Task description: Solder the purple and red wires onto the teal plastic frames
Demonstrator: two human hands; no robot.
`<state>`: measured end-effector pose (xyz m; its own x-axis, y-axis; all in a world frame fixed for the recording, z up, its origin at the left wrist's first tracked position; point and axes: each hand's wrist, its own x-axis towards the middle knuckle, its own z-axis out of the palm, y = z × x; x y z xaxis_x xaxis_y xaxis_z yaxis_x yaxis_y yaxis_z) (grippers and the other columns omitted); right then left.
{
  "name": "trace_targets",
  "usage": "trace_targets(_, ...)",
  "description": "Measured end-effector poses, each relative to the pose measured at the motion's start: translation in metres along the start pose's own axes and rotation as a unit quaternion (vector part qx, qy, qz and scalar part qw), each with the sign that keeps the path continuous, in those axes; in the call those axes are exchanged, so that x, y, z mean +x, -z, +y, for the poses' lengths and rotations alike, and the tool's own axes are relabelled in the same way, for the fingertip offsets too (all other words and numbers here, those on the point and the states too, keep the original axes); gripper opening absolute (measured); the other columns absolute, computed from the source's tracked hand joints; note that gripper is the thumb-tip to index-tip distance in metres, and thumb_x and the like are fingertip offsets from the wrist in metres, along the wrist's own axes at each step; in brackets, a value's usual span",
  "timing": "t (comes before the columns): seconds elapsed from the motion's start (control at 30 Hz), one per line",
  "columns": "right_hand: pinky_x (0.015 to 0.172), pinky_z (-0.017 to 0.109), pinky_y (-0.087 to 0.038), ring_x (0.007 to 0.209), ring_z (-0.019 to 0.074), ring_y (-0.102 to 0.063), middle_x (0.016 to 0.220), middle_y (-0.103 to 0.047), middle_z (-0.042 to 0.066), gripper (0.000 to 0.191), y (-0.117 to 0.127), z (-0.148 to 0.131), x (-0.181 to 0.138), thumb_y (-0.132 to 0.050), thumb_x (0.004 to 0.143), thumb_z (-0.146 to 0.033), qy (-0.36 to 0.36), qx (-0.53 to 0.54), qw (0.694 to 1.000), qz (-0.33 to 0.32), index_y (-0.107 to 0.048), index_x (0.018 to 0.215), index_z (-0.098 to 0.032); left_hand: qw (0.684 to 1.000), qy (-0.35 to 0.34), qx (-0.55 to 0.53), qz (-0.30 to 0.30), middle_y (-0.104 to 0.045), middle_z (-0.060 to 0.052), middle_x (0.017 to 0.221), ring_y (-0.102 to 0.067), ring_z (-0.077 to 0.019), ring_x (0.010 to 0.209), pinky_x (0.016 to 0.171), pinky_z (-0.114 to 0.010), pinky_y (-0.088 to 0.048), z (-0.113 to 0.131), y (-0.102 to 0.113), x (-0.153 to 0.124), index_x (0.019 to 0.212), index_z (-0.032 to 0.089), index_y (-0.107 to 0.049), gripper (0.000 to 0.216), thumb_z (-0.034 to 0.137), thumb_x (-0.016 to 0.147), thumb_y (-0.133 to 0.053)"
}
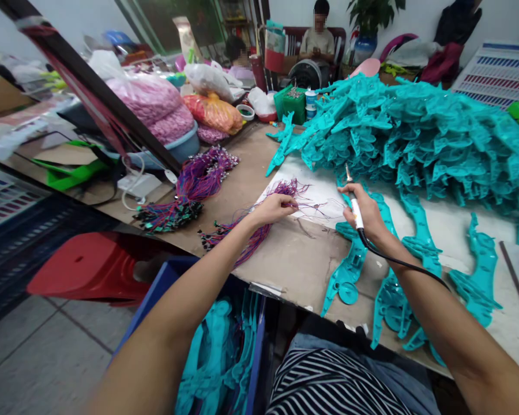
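My right hand (364, 206) is closed round the white handle of a soldering iron (355, 211), its metal tip pointing up and away from me. From the handle a black cord runs back over my right forearm. My left hand (277, 208) pinches thin wires (313, 206) over a white sheet (303, 173). Beside and below that hand lies a bundle of purple and red wires (255, 245). Several turquoise plastic parts (350, 265) rest on the table in front of my right arm, close to the iron.
A tall heap of turquoise parts (415, 127) covers the back right. Another wire bundle (199, 178) lies at left, near a blue basin (185, 144). A blue crate (259, 346) with turquoise parts stands below the table edge, beside a red stool (86, 265). People sit farther back.
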<state>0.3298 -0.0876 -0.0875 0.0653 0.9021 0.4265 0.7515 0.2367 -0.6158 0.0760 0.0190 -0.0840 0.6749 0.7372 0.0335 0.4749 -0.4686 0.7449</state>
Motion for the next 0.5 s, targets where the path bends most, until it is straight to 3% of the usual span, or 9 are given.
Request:
trace_targets(0.17, 0.085, 0.037, -0.050, 0.101, 0.0247, -0.065, 0.113, -0.069, 0.007, 0.039, -0.037, -0.017, 0.006, -0.061, 0.068, -0.024, 0.043, 0.070, 0.995, -0.049, -0.057, 0.107, -0.025, 0.996, 0.036, -0.084, 0.005, -0.060, 0.002, 0.060, -0.049, -0.0116, 0.057, 0.057, -0.022, -0.037, 0.006, 0.002, -0.005, 0.081, 0.013, -0.076, 0.026, 0.037, 0.077, -0.066)
trace_targets(0.27, 0.074, 0.032, -0.050, 0.079, 0.0206, -0.067, 0.087, -0.071, 0.000, 0.032, -0.054, -0.021, 0.008, -0.060, 0.070, -0.024, 0.031, 0.092, 0.993, -0.070, -0.056, 0.101, -0.027, 0.994, 0.051, -0.073, 0.060, -0.060, 0.002, 0.060, -0.049, -0.0117, 0.058, 0.058, -0.023, -0.036, 0.013, 0.003, -0.007, 0.080, 0.012, -0.076, 0.023, 0.032, 0.076, -0.065)
trace_targets(0.33, 0.066, 0.029, -0.049, 0.066, 0.0176, -0.065, 0.076, -0.068, -0.003, 0.028, -0.056, -0.022, 0.010, -0.054, 0.075, -0.023, 0.015, 0.094, 0.994, -0.062, -0.054, 0.102, -0.028, 0.986, 0.056, -0.038, 0.152, -0.063, 0.000, 0.064, -0.052, -0.0128, 0.062, 0.062, -0.024, -0.039, 0.019, 0.008, -0.009, 0.083, 0.011, -0.077, 0.022, 0.026, 0.077, -0.063)
trace_targets(0.4, 0.064, 0.028, -0.049, 0.066, 0.0165, -0.066, 0.078, -0.068, -0.002, 0.027, -0.049, -0.022, 0.013, -0.051, 0.079, -0.026, -0.001, 0.109, 0.993, -0.038, -0.051, 0.105, -0.027, 0.969, 0.063, -0.015, 0.238, -0.065, -0.002, 0.068, -0.052, -0.0131, 0.063, 0.063, -0.024, -0.039, 0.026, 0.018, -0.012, 0.092, 0.010, -0.077, 0.025, 0.022, 0.078, -0.061)
trace_targets(0.5, 0.066, 0.029, -0.052, 0.071, 0.0169, -0.069, 0.080, -0.068, -0.002, 0.031, -0.030, -0.024, 0.022, -0.055, 0.077, -0.032, -0.023, 0.180, 0.983, 0.018, -0.046, 0.107, -0.026, 0.960, 0.078, -0.084, 0.256, -0.059, -0.001, 0.063, -0.046, -0.0107, 0.054, 0.054, -0.024, -0.035, 0.047, 0.039, -0.018, 0.096, 0.011, -0.076, 0.025, 0.022, 0.077, -0.063)
